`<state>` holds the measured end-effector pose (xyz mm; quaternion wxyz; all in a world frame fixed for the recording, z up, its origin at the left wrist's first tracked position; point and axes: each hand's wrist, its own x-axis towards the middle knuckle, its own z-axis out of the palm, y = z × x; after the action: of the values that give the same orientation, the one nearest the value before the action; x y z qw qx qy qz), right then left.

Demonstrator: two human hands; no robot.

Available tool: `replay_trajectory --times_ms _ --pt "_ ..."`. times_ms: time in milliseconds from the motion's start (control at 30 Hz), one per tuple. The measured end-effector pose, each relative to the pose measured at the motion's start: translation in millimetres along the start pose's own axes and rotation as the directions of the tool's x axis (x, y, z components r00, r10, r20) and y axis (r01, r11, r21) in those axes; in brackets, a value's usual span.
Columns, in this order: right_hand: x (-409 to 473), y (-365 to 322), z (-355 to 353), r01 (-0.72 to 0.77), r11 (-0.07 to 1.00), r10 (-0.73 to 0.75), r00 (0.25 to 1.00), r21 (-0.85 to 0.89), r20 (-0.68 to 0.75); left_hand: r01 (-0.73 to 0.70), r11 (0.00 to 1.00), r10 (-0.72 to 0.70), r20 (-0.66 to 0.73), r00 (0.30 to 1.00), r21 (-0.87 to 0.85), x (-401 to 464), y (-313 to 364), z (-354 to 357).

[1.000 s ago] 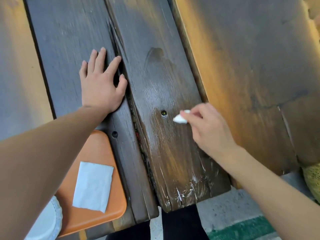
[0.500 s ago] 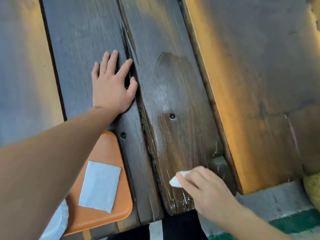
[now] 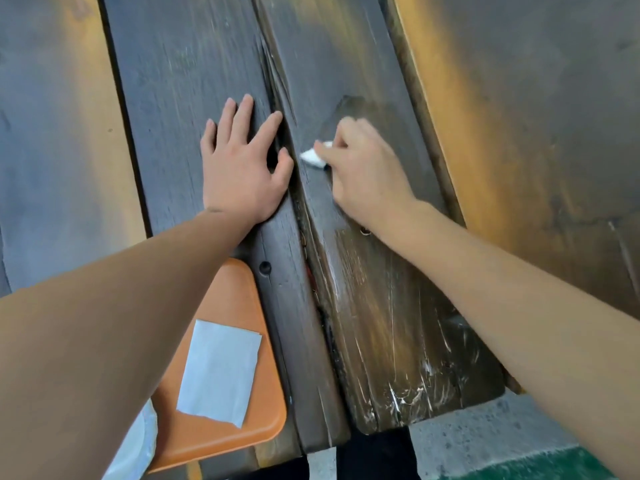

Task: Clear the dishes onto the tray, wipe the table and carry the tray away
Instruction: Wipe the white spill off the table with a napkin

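Observation:
My left hand [image 3: 242, 168] lies flat on a dark plank of the wooden table [image 3: 180, 98], fingers spread, holding nothing. Just to its right, my right hand [image 3: 367, 171] presses a small white wipe [image 3: 313, 155] onto the neighbouring plank, fingers closed on it. The wood below that hand shines wet with streaks. An orange tray [image 3: 221, 434] sits at the table's near left edge, partly under my left forearm. A flat white napkin [image 3: 218, 372] lies on the tray. A white dish [image 3: 135, 448] shows at the tray's left, mostly hidden by my arm.
A deep crack [image 3: 298, 216] runs between the two planks. A lighter, orange-lit plank [image 3: 519, 133] lies to the right. Beyond the table's near end are grey concrete floor [image 3: 467, 441] and a green painted strip [image 3: 540, 467].
My right hand moved with the wipe from mid-plank down to the near edge, then back up next to my left hand. My left hand stayed flat on the wood.

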<state>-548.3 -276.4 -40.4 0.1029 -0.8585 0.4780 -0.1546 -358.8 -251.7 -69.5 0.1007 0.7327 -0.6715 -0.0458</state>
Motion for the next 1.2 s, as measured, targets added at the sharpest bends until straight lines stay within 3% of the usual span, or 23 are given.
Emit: replay_trajectory --times_ms 133,233,333,433,567,633,700,800,900,1033,1067,1133,1200 --pt "-149 -32 -24 0.132 0.982 -0.16 0.963 0.137 0.217 -0.008 1.0 0.008 0.009 1.0 -0.006 0 1 -1" --pt "-244 -46 -47 0.238 0.965 -0.263 0.885 0.112 0.384 -0.014 1.0 0.014 0.023 1.0 -0.012 -1 2 -3" --pt "-245 -25 -50 0.193 0.976 -0.213 0.935 0.098 0.284 -0.01 1.0 0.011 0.046 0.999 -0.016 -1 2 -3" --pt "-178 18 -45 -0.014 1.0 0.014 0.998 -0.004 0.058 -0.009 1.0 0.01 0.062 0.998 -0.013 -1 2 -4" --pt "-79 49 -27 -0.306 0.951 0.296 0.941 -0.041 -0.167 0.0 1.0 0.001 0.072 0.997 -0.014 -2 3 -6" --pt "-63 36 -20 -0.358 0.934 0.35 0.921 -0.016 -0.172 0.006 1.0 -0.005 0.072 0.997 -0.018 -2 1 -6" --pt "-87 19 -18 -0.318 0.948 0.313 0.94 -0.02 -0.136 -0.003 1.0 0.004 0.07 0.998 -0.007 -1 2 -5" --pt "-182 -18 -25 -0.276 0.958 0.282 0.956 0.081 -0.076 -0.003 1.0 0.0 0.124 0.992 0.02 -13 7 -6" --pt "-268 -63 -35 -0.365 0.92 0.369 0.929 0.145 -0.004 -0.035 0.997 0.022 0.191 0.981 0.063 -35 19 -2" --pt "-251 -49 -35 -0.407 0.902 0.418 0.907 0.14 -0.055 -0.028 0.994 0.006 0.202 0.979 0.106 -38 31 2" --pt "-230 -33 -35 -0.436 0.891 0.449 0.888 0.129 -0.095 -0.066 0.993 0.046 0.195 0.98 0.098 -36 31 1" --pt "-189 2 -37 -0.508 0.854 0.52 0.837 0.11 -0.171 -0.313 0.95 0.306 0.191 0.933 0.008 -35 30 -2" --pt "-168 22 -38 -0.558 0.825 0.563 0.804 0.085 -0.19 -0.591 0.801 0.597 0.194 0.778 -0.095 -35 30 -2"
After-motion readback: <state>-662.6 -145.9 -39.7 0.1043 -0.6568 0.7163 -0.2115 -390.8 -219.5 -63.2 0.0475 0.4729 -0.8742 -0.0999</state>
